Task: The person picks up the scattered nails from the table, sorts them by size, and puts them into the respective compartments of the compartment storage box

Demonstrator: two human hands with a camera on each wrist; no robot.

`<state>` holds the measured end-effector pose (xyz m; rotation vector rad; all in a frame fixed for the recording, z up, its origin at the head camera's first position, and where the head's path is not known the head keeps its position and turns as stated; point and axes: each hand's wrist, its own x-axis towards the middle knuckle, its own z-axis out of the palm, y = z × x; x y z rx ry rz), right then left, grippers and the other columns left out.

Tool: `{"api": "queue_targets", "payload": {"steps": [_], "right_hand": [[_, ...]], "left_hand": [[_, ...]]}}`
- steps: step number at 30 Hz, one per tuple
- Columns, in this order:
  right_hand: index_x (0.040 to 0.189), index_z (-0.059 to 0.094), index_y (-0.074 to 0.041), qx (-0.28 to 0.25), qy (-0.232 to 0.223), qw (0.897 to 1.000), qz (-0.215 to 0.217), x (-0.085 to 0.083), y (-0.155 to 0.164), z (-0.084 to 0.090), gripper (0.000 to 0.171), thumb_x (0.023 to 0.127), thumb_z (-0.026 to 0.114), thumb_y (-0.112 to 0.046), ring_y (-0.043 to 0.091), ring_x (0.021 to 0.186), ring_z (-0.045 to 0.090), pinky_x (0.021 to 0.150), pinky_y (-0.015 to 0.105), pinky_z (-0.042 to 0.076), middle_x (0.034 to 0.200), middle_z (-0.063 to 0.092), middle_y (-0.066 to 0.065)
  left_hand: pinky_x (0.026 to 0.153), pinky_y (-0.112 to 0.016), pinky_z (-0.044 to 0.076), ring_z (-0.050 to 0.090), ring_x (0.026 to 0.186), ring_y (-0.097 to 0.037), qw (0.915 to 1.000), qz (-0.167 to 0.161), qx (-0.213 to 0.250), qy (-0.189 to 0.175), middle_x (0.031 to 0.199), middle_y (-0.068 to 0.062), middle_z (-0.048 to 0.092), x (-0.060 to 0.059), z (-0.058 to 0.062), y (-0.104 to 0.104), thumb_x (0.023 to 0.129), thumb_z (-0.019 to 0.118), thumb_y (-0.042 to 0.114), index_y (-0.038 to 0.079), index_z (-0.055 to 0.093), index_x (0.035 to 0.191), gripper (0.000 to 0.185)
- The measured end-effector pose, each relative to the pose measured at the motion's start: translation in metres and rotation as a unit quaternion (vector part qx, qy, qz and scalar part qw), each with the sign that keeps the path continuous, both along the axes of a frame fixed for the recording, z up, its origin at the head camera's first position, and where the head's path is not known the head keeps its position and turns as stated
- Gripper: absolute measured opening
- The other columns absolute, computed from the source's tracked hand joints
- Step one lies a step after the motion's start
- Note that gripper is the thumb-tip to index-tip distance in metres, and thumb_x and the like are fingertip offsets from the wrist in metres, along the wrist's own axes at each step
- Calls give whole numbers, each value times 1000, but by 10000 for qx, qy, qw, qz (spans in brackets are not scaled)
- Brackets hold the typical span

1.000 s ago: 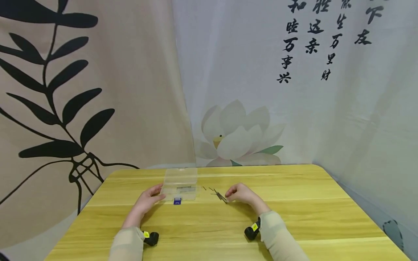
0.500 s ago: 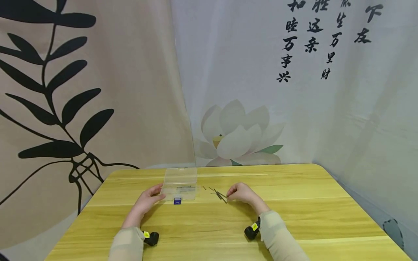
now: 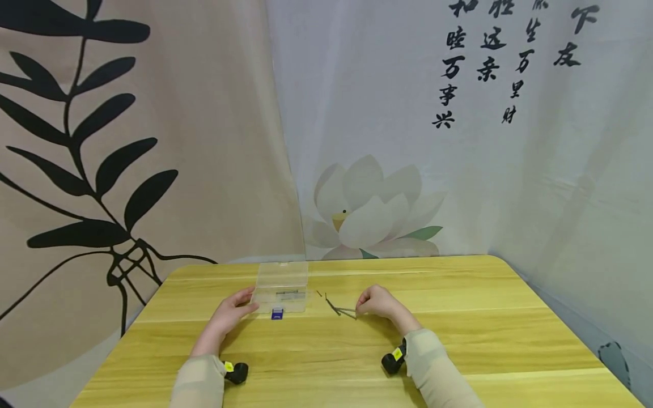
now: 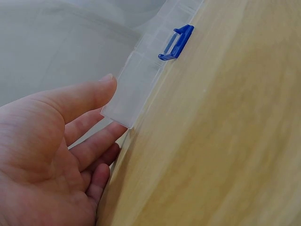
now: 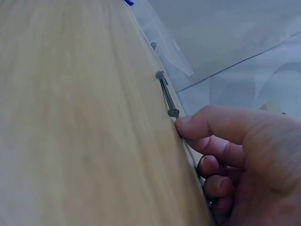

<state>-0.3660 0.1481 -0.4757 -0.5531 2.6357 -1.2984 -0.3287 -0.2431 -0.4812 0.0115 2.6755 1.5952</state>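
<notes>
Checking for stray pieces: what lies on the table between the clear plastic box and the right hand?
In the head view, a few thin dark nails lie between clear plastic box and right hand.

Both forearms wear close-fitting sleeves (image 3: 198, 381) of a pale beige, thin fabric that ends at the wrists, leaving the left hand (image 3: 229, 315) and the right hand (image 3: 378, 301) bare. A small black camera unit (image 3: 236, 372) sits at the left wrist and another (image 3: 394, 358) at the right (each marked with a little yellow sticker).
</notes>
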Motion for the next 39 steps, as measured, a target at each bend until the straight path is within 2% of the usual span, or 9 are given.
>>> {"api": "queue_targets", "payload": {"steps": [8, 16, 21, 25, 28, 33, 39], "right_hand": [[74, 70, 1, 6, 144, 9998, 127, 0, 1, -1, 4, 72, 67, -2, 11, 57, 43, 55, 25, 37, 67, 61, -3], [72, 69, -1, 24, 243, 9995, 210, -1, 2, -1, 2, 73, 68, -2, 10, 57, 43, 55, 25, 37, 67, 61, -3], [66, 63, -5, 56, 202, 9994, 289, -2, 3, -1, 11, 76, 65, -2, 9, 52, 35, 52, 24, 31, 59, 50, -5], [64, 61, -4, -9, 85, 9995, 299, -4, 5, -2, 15, 79, 63, -2, 9, 50, 33, 52, 23, 31, 57, 47, -4], [69, 64, -3, -168, -15, 9996, 213, -5, 7, -2, 13, 82, 62, -4, 10, 52, 38, 53, 24, 34, 61, 53, -2], [82, 69, -3, -376, -36, 9993, 2, -9, 11, -1, 9, 87, 62, -8, 14, 65, 51, 60, 28, 45, 77, 63, 1], [89, 71, -4, -532, 247, 9979, -263, -11, 14, 3, 10, 86, 65, -11, 16, 78, 55, 71, 30, 48, 88, 66, 2]], "left_hand": [[105, -57, 32, 35, 133, -45, 10000, 14, 11, -36, 144, -27, 40, 0, 0, 1, 97, 61, 21, 5, 37, 149, 59], [106, -57, 32, 35, 133, -45, 10000, 17, 0, -30, 145, -27, 40, 0, 1, 0, 97, 60, 20, 5, 38, 149, 59], [105, -57, 33, 35, 132, -45, 10000, 9, -37, -27, 144, -28, 40, 0, 1, 0, 97, 60, 20, 4, 38, 148, 58], [104, -57, 34, 36, 131, -46, 10000, 5, -75, -31, 143, -28, 41, 1, 2, 1, 97, 60, 21, 3, 37, 148, 59], [104, -57, 33, 36, 132, -45, 10000, 18, -86, -47, 144, -28, 41, 1, 2, 1, 97, 60, 21, 4, 37, 149, 59], [104, -58, 32, 34, 133, -46, 9999, 6, -71, -99, 145, -27, 39, 1, 1, -1, 97, 60, 22, 6, 36, 150, 60], [104, -58, 33, 35, 133, -45, 9999, -19, -84, -86, 145, -27, 39, 0, 1, -1, 98, 60, 23, 6, 36, 150, 60]]}}
